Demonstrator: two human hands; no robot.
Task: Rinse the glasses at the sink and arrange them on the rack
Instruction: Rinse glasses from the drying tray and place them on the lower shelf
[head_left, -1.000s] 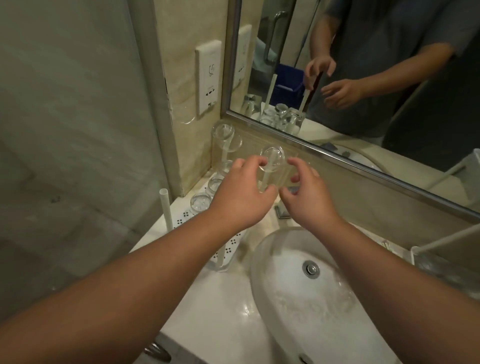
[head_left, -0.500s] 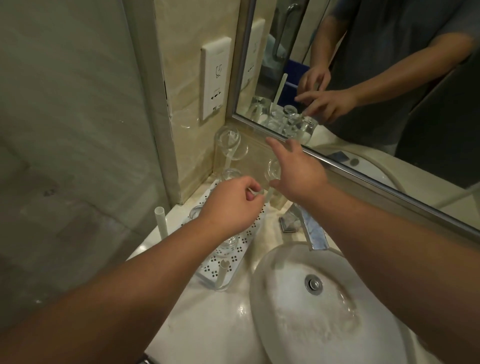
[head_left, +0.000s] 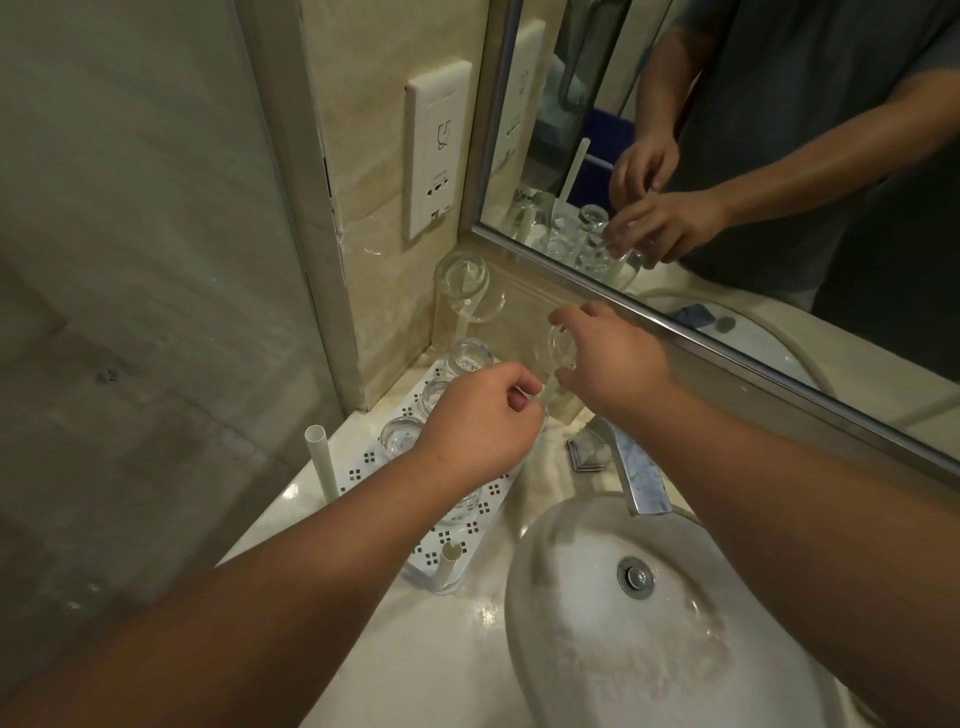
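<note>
My right hand (head_left: 615, 361) grips a clear glass (head_left: 560, 347) from the right, holding it upside down over the back right corner of the white perforated rack (head_left: 363, 470). Just left of it, my left hand (head_left: 475, 421) is curled, thumb and forefinger pinching at the glass's lower rim. Several other glasses stand upside down on the rack: a tall one (head_left: 467, 283) at the back and small ones (head_left: 470, 356) (head_left: 402, 439) in a row. My left forearm hides another. Two bare white posts (head_left: 317, 452) (head_left: 449, 564) stick up at the rack's near end.
The white oval sink basin (head_left: 649, 649) with its drain (head_left: 635, 576) lies right of the rack, the chrome faucet (head_left: 636, 478) behind it. A mirror (head_left: 727, 156) runs along the back wall. A wall socket (head_left: 434, 150) sits above the rack, a glass panel (head_left: 130, 260) to the left.
Both hands held the glass together a second ago. My left hand has slid down to its lower rim, and my right hand has moved round to grip its far side. The view has shifted closer.
</note>
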